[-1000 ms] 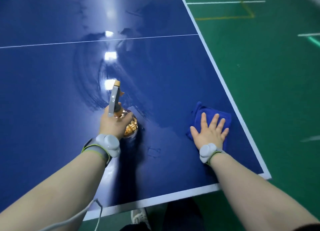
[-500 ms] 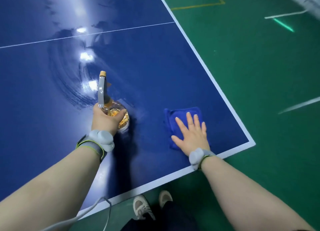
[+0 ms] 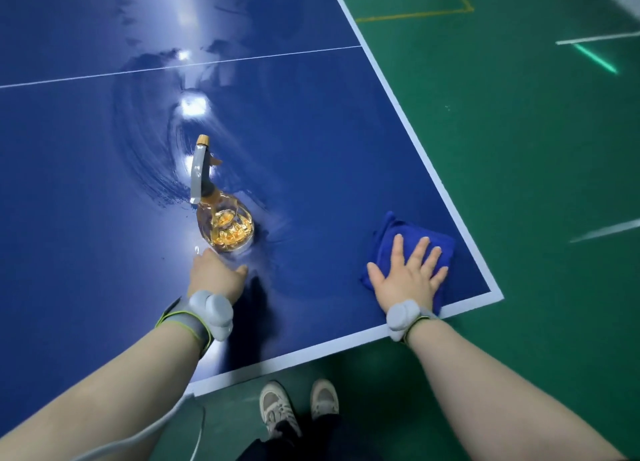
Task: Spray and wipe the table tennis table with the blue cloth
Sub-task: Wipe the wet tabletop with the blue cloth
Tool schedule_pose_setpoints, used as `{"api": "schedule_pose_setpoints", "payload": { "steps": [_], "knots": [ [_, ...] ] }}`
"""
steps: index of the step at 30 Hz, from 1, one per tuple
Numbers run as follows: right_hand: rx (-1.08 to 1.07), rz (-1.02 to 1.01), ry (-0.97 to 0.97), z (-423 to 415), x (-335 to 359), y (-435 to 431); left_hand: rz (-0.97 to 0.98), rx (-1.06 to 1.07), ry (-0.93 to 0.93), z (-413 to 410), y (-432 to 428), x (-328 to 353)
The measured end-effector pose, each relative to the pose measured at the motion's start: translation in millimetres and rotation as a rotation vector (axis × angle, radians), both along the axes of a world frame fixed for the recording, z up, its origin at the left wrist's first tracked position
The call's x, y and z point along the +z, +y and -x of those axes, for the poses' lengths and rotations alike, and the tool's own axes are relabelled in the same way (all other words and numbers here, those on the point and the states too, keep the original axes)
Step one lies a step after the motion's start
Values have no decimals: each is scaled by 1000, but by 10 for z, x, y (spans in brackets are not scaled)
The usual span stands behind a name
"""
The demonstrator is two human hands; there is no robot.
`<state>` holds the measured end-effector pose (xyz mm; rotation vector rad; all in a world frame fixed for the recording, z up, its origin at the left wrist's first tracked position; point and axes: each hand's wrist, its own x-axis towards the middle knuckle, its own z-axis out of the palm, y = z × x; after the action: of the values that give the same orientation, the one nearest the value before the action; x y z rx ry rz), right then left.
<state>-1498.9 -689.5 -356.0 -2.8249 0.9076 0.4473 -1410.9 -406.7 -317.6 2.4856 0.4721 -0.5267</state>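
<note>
Your right grip [image 3: 408, 280] is spread flat on the blue cloth [image 3: 393, 230] by the counter [image 3: 329, 142] corner — left grip [image 3: 214, 275] sits loose, thumb out, just behind the upright spray bottle [image 3: 227, 226].

The green sports floor [image 3: 519, 183] carried white lines [image 3: 595, 38] and yellow lines [image 3: 414, 15], and two light sneakers [image 3: 277, 408] stood on it near a thin white cable [image 3: 202, 426].
</note>
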Motion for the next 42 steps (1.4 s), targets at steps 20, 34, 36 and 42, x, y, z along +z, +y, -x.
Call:
{"api": "schedule_pose_setpoints", "payload": {
  "steps": [20,34,36,42],
  "knots": [
    [43,-17,-37,523,-8,-1070,37,144,-194,208,-152,309],
    [167,14,-29,296,-9,616,542,43,-484,-261,5,754],
    [270,-16,-24,318,12,1039,597,31,-473,-326,100,748],
    [539,-78,-30,408,-43,2046,638,-75,-495,-412,380,707]
  ]
}}
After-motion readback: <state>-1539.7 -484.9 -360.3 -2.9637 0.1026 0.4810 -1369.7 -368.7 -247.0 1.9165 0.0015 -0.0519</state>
